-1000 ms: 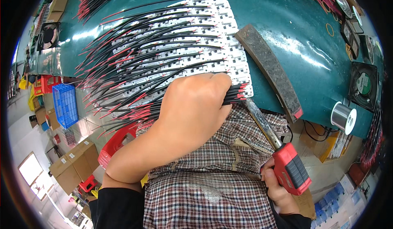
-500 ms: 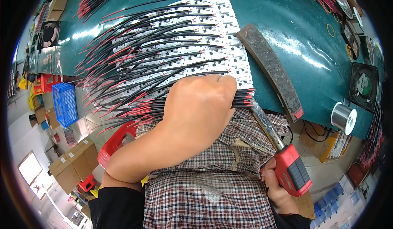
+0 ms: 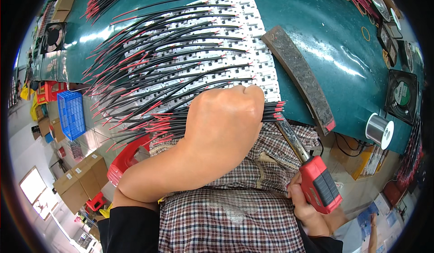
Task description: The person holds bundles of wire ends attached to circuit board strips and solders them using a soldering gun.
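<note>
My left hand [image 3: 224,124] is closed over a bundle of black wires [image 3: 272,112] with red tips, at the near edge of the white circuit board panel [image 3: 254,25]. The fingers themselves are hidden under the hand's back. Short red ends stick out to its right, longer ones to its left. In my right hand [image 3: 307,208] is a soldering iron [image 3: 320,184] with a red and black handle. Its metal barrel slants up to the left, the far end close to the wire ends; whether they touch I cannot tell. Rows of black wires [image 3: 181,52] lie attached across the panel.
A long dark bar [image 3: 298,77] rests right of the panel on the green table [image 3: 325,9]. Beyond it stand a solder wire spool [image 3: 379,130] and a black fan [image 3: 401,95]. More wires [image 3: 106,0] lie far left. A blue basket [image 3: 72,115] is at the left.
My left hand and the wire bundle have shifted slightly right and nearer to me. The soldering iron has moved a little left. Another person's arm now shows at the lower right.
</note>
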{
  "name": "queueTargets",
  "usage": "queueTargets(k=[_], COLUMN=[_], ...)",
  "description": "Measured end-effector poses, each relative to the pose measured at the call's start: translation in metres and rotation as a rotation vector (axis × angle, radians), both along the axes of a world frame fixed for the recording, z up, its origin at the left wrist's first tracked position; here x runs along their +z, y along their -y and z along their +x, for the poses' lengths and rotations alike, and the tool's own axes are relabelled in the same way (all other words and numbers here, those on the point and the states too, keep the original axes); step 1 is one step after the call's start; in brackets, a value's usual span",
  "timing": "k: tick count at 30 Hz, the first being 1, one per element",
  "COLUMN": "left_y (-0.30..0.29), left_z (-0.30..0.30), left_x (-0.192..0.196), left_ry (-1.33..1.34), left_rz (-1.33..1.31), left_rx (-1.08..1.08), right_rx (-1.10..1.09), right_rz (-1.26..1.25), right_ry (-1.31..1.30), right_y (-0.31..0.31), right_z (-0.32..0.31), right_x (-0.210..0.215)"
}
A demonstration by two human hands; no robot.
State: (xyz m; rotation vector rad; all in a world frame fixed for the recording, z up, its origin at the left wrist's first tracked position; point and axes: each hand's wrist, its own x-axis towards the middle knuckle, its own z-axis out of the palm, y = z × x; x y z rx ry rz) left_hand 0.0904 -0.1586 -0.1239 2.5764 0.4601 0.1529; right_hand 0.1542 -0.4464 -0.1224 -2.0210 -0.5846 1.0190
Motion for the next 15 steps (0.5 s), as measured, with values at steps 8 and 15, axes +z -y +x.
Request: queueTargets(k=[8,15], left_y=[0.005,0.004], left_z=[0.001,-0.001], left_x=[-0.002,-0.005], left_ry=[0.006,0.041], left_rz=[0.024,0.023], left_rx=[0.018,-0.005], right_rx=[-0.12,-0.265], right_rz=[0.073,0.22], right_ry=[-0.1,-0.111], right_y=[0.0,-0.008], right_z=[-0.001,0.0], right_x=[0.01,0.013])
